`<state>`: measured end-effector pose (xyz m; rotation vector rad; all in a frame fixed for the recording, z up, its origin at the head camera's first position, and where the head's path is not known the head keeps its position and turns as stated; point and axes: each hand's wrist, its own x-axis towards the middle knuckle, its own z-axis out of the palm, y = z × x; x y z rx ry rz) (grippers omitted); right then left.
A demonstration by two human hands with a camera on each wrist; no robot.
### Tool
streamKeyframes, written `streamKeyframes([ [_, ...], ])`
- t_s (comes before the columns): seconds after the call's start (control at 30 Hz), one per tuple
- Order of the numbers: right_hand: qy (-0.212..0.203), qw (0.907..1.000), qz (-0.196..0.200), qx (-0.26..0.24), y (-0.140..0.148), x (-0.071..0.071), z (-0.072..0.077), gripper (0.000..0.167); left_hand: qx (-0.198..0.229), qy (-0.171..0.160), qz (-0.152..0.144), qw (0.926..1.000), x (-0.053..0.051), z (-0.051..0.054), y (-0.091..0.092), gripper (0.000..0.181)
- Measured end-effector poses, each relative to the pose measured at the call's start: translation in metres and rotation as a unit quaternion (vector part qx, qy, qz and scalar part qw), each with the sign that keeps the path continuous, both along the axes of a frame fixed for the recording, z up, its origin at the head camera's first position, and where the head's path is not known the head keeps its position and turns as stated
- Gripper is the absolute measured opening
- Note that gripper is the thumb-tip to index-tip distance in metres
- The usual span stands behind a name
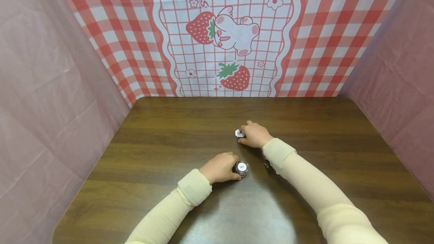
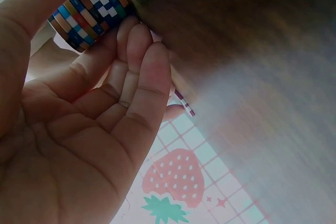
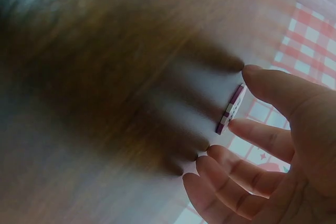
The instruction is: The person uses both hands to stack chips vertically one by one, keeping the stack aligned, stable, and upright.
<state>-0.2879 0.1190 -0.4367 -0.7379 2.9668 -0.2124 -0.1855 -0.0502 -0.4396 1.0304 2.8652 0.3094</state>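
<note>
A stack of poker chips [image 1: 242, 168], its top face white with print, stands on the table by my left hand [image 1: 221, 167]. Thumb and index finger grip its side; in the left wrist view the stack's [image 2: 92, 11] edge shows blue, orange, green and white blocks. Farther back, my right hand [image 1: 256, 134] reaches over a single purple-and-white poker chip [image 1: 239, 133] lying flat on the tabletop. The right wrist view has the index fingertip touching this chip [image 3: 231, 109], while the thumb tip sits apart from it and the other fingers spread onto the wood.
The brown wooden table [image 1: 162, 131] has rounded back corners. Behind it hangs a red-and-white strawberry cloth [image 1: 223, 48], with pink drapes [image 1: 51, 86] at both sides. A small dark object [image 1: 267, 165], mostly hidden, shows beside the right cuff; its kind I cannot tell.
</note>
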Motion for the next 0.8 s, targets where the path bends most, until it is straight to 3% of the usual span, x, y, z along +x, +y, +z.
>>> streamKeyframes([
  [0.8, 0.014, 0.9999, -0.008, -0.006, -0.0049, -0.0081, -0.0008, 0.044, 0.000, -0.003, 0.001, 1.0000, 0.0004, 0.0012, -0.0005, 0.035],
])
